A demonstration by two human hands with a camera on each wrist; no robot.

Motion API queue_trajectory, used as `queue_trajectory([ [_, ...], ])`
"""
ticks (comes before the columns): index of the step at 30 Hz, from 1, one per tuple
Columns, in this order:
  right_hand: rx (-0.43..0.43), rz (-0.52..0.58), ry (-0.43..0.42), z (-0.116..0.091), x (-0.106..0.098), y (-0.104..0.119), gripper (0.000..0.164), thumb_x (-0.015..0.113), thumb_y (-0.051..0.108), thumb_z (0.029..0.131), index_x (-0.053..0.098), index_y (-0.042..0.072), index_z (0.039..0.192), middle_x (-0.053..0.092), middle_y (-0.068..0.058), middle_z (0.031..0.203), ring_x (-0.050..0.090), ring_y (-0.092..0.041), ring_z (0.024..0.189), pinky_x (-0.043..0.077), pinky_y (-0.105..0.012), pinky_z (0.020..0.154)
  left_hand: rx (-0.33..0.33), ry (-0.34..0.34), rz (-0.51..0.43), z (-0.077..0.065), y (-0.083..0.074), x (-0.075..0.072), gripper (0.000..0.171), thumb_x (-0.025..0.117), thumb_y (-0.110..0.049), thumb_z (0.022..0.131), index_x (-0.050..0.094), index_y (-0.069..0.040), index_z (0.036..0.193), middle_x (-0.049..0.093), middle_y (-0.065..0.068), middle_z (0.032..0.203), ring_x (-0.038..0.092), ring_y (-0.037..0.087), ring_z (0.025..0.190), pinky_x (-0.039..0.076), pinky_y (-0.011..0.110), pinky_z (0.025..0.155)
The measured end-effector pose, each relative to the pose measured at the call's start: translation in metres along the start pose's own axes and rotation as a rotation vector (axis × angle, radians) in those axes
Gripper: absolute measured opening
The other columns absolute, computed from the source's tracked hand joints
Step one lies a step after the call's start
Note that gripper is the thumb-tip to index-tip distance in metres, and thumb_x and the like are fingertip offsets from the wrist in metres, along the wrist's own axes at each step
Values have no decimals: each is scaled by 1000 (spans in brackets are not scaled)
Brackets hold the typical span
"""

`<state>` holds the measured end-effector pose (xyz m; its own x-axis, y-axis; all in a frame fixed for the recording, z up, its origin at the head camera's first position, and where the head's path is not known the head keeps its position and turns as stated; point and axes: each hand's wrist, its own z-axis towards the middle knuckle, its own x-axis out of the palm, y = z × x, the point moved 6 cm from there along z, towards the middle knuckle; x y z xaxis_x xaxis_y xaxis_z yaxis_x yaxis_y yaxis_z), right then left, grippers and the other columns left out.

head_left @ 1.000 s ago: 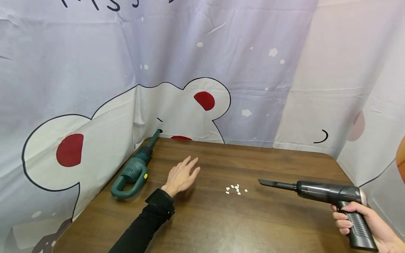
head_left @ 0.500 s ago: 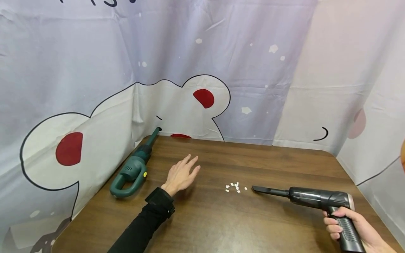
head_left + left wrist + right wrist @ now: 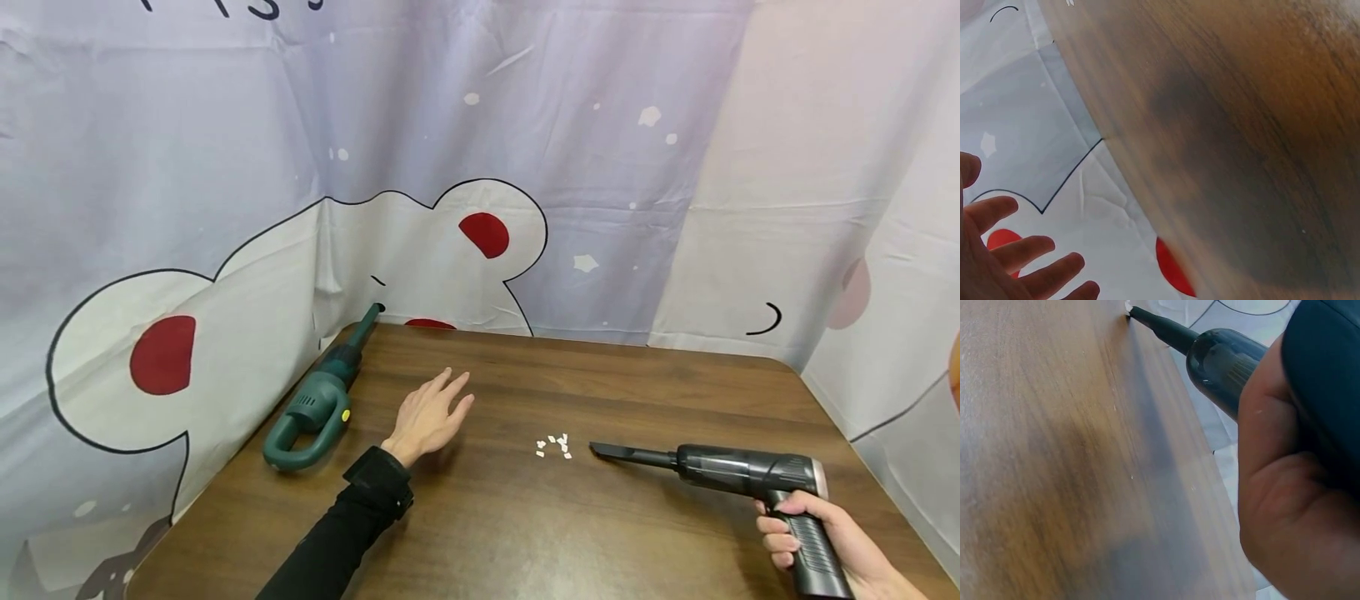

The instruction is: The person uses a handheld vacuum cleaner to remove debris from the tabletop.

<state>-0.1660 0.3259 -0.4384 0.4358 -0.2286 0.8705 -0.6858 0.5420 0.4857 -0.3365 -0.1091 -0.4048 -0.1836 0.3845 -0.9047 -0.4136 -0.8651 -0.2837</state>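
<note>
Gripping a black vacuum (image 3: 738, 472) with my right hand (image 3: 843, 540), nozzle (image 3: 633, 455) near white scraps (image 3: 563, 442), my left hand (image 3: 426, 421) released, fingers (image 3: 1029, 248) spread

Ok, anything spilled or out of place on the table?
Small white scraps lie scattered on the brown wood-grain table, left of the black gun-shaped vacuum, like spilled litter; nothing else stands out.

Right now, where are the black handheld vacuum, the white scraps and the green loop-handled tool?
Black handheld vacuum (image 3: 731, 472), head view: middle of barrel.
White scraps (image 3: 564, 441), head view: an upper-right piece.
Green loop-handled tool (image 3: 319, 397), head view: vented housing.
</note>
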Motion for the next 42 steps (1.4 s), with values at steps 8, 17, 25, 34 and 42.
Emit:
queue_trajectory([
  [8,-5,1,25,7,-3,-2,32,21,17,96,45,8,117,32,3,86,33,-8,77,39,-22,84,5,-3,6,-1,1,1,52,37,-49,100,46,-22,144,39,12,148,43,32,128,36,51,100],
  [17,-4,-13,43,22,-3,-2,32,22,15,96,45,6,116,39,1,89,35,-9,80,41,-23,85,3,-5,5,-4,4,2,52,38,-48,100,46,-21,144,40,15,146,45,34,126,37,52,98],
  [25,20,-3,23,29,-8,-5,29,25,16,96,45,9,115,37,3,87,34,-7,78,40,-21,84,-8,-11,8,-6,8,1,52,39,-48,100,47,-21,143,40,15,146,45,34,126,37,53,98],
  [34,23,5,14,27,-7,-7,29,25,16,95,45,9,115,38,2,88,35,-7,78,41,-22,84,-11,-1,13,-6,7,2,52,39,-48,100,46,-22,144,39,13,147,44,34,127,36,53,99],
  [42,9,-4,22,27,-5,-8,30,23,15,95,46,8,115,39,2,88,35,-8,78,41,-23,83,-4,7,1,-5,5,5,52,38,-48,100,46,-22,144,39,14,147,44,34,127,35,54,99],
])
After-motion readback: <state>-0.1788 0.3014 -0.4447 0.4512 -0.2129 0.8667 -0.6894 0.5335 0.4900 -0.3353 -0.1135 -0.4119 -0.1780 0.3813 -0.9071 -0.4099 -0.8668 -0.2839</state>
